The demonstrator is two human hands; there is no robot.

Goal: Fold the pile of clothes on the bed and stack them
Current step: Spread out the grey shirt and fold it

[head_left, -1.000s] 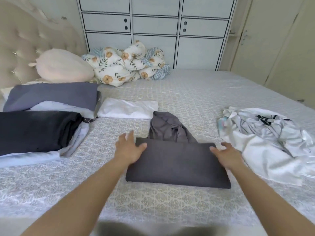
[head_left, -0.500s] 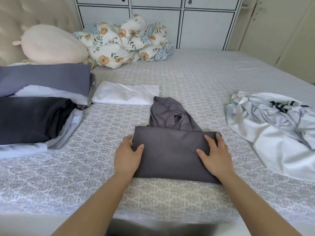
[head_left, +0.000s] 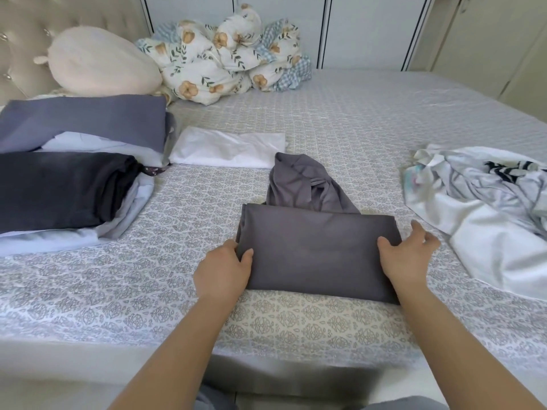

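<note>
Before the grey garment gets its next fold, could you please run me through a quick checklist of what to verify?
1. Left hand grips the grey garment at its left edge: ok.
2. Right hand grips the right edge: cannot tell; thumb on the cloth, fingers spread beyond the edge.
3. Folded section flat and smooth: ok.
4. Far end tidy: not ok; it lies bunched beyond the fold.
5. Folded stack on the left ready to receive it: ok.
6. Unfolded pile apart from the garment: ok.

A half-folded grey garment lies flat on the bed, between stacked folded clothes and an unfolded pile.
</note>
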